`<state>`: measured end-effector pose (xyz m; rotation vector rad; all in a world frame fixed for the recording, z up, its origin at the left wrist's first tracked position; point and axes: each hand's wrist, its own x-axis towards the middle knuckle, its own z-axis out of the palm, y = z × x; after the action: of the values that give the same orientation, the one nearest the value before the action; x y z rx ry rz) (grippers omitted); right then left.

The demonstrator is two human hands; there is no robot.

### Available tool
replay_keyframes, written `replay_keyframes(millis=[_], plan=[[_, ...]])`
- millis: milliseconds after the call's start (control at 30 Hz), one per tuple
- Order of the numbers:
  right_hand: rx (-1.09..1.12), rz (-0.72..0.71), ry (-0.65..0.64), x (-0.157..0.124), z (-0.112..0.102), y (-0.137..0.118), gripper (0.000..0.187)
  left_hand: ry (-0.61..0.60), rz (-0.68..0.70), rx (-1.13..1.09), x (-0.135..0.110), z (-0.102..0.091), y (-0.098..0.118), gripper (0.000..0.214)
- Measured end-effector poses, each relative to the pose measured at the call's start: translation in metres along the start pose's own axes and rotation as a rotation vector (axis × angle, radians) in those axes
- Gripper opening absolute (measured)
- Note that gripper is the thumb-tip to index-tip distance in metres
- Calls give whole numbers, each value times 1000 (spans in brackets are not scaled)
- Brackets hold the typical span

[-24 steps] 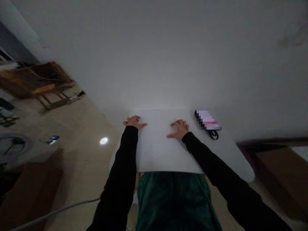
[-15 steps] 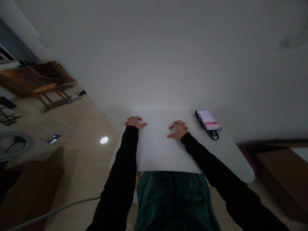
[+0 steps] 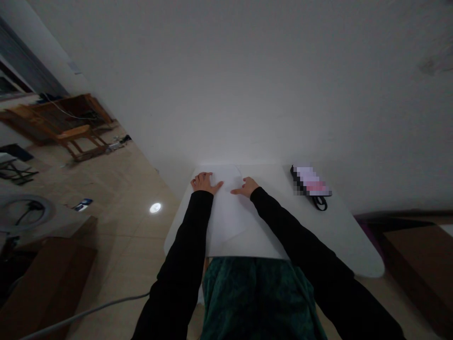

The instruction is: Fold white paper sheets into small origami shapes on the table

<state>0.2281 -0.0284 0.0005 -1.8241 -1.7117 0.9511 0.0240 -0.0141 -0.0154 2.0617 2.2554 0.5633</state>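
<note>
A white sheet of paper (image 3: 226,217) lies on the white table, its far right edge slightly curved. My left hand (image 3: 206,183) rests on the far left part of the sheet, fingers spread and thumb pointing right. My right hand (image 3: 247,187) is at the sheet's right edge, its thumb stretched left over the paper and a finger held apart from it. Whether that hand's other fingers touch the sheet's edge is hidden. A short gap of paper separates the two thumbs.
On the right of the white table (image 3: 304,236) lies a phone-like object (image 3: 311,182) with a black strap, its face blurred. A wall (image 3: 247,94) rises behind the table. Cardboard boxes (image 3: 417,255) stand to the right, and a wooden chair (image 3: 76,134) is far left.
My right hand has moved left onto the sheet's edge, closer to my left hand. My left hand has shifted slightly right, with its fingers spread. The sheet's far right edge now curves.
</note>
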Motion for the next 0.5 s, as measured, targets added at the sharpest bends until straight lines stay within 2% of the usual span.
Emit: replay_keyframes(millis=[100, 267, 400, 500], plan=[[-54, 83, -48, 10, -4, -6, 94, 4, 6, 10, -1, 2, 2, 73], [-231, 198, 34, 19, -9, -19, 106, 17, -2, 23, 0, 4, 4, 69], [-173, 245, 49, 28, -8, -25, 93, 25, -17, 18, 0, 5, 5, 64], [-108, 216, 64, 34, -8, -23, 77, 21, -29, 11, 1, 4, 6, 61]])
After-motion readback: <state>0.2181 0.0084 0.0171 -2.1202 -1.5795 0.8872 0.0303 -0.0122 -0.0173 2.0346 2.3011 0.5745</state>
